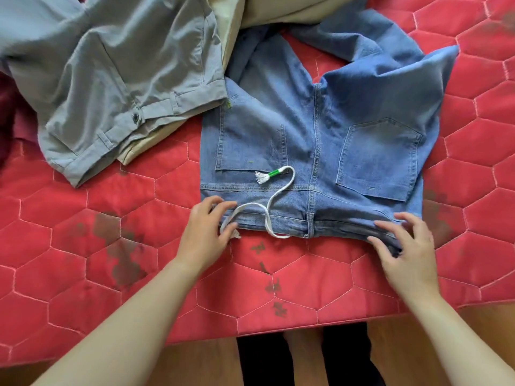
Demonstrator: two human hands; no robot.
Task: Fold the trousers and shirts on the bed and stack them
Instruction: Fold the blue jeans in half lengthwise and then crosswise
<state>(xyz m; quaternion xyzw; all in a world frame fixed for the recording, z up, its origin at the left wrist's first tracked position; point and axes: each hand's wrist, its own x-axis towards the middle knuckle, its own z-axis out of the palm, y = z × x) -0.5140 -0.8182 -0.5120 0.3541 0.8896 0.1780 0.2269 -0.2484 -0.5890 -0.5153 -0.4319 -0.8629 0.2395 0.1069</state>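
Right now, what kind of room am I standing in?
Probably a bedroom: a red quilted bed cover, blue jeans and grey trousers laid out on it, and a wooden floor below.

We see light blue denim jeans (278,129), their drawstring (274,173) white with a green tip, grey trousers (111,65), a beige garment (264,9), and a red hexagon-stitched bedcover (55,218) blotched dark.
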